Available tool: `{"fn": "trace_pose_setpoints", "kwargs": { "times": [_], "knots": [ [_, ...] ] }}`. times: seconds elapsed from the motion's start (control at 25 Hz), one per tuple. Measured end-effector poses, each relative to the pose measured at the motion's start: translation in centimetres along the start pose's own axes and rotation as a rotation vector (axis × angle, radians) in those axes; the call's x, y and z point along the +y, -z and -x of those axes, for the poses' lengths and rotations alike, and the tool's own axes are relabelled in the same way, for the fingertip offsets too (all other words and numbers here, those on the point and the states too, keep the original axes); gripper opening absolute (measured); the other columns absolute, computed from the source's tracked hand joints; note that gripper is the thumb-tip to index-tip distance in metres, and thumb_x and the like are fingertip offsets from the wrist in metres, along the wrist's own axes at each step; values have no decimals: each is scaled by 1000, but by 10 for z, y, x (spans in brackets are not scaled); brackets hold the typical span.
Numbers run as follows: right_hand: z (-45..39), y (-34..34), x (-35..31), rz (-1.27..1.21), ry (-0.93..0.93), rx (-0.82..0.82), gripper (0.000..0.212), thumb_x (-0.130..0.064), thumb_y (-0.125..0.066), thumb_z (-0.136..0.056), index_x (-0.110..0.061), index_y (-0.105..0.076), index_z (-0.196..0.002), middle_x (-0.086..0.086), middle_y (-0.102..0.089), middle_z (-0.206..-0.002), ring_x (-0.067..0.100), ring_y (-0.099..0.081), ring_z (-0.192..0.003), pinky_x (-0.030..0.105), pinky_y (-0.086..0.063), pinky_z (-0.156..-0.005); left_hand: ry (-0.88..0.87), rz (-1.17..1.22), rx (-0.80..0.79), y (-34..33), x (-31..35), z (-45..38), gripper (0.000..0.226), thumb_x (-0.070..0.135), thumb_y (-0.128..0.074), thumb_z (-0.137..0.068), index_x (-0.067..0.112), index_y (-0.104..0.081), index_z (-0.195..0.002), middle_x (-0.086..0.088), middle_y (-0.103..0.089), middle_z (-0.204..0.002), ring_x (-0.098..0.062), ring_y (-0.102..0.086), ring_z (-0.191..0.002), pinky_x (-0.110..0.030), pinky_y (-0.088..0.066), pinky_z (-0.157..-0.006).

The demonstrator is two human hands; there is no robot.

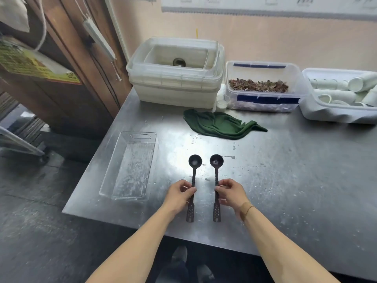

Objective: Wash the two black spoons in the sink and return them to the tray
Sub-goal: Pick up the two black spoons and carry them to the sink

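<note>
From the head view, two black spoons lie side by side on the steel table near its front edge, bowls pointing away from the person, handles toward them. The left hand (179, 194) pinches the handle of the left spoon (192, 186) about midway, fingers closed on it; the right hand (231, 193) grips the right spoon (216, 185) the same way. The hands are apart, one spoon each. Both spoons have round bowls, ribbed stems and flat perforated ends (whether they rest on the table or are lifted I cannot tell). The clear tray (130, 166) sits near the table's left edge, beside the left hand. Water drops dot the table (285, 170).
</note>
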State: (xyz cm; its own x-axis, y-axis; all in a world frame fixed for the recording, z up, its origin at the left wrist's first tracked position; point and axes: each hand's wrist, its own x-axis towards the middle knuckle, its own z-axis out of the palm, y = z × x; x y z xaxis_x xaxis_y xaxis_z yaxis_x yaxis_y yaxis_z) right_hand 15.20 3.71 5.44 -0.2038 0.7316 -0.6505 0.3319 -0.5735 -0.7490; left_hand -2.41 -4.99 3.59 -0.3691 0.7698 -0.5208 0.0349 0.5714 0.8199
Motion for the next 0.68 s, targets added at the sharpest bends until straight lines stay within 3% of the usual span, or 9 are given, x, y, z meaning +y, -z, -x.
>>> {"fn": "trace_pose_setpoints", "kwargs": {
  "times": [0.08, 0.32, 0.52, 0.68],
  "knots": [
    [16, 3, -4, -1, 52, -65, 11, -1, -61, -89, -9, -59, -95, 10, -68, -81, 18, -67, -60, 27, -55, -51, -14, 78, 54, 5, -1, 22, 11, 28, -70, -85, 18, -65, -87, -4, -66, -81, -13, -62, -68, -21, -51, -57],
    [51, -7, -9, 81, 155, -248, 20, 0, -60, -90, -10, -60, -108, 8, -63, -80, 18, -65, -62, 32, -59, -57, -57, 252, 262, 15, -14, 82, 8, 22, -71, -85, 26, -70, -92, -4, -68, -85, -12, -64, -73, -26, -57, -64],
    [81, -38, -10, 173, 208, -431, 20, 0, -60, -90, -10, -60, -108, 10, -64, -83, 17, -66, -63, 26, -56, -55, -41, 373, 457, 27, -37, 136, 12, 26, -72, -84, 38, -71, -86, -2, -70, -90, -12, -65, -73, -20, -53, -57],
    [109, -74, -6, 248, 240, -602, 19, -2, -61, -91, -10, -61, -108, 11, -64, -86, 12, -65, -58, 24, -55, -54, -18, 443, 626, 44, -57, 180, 10, 27, -72, -84, 37, -71, -85, 0, -70, -85, -8, -65, -69, -20, -53, -55]
  ]
}}
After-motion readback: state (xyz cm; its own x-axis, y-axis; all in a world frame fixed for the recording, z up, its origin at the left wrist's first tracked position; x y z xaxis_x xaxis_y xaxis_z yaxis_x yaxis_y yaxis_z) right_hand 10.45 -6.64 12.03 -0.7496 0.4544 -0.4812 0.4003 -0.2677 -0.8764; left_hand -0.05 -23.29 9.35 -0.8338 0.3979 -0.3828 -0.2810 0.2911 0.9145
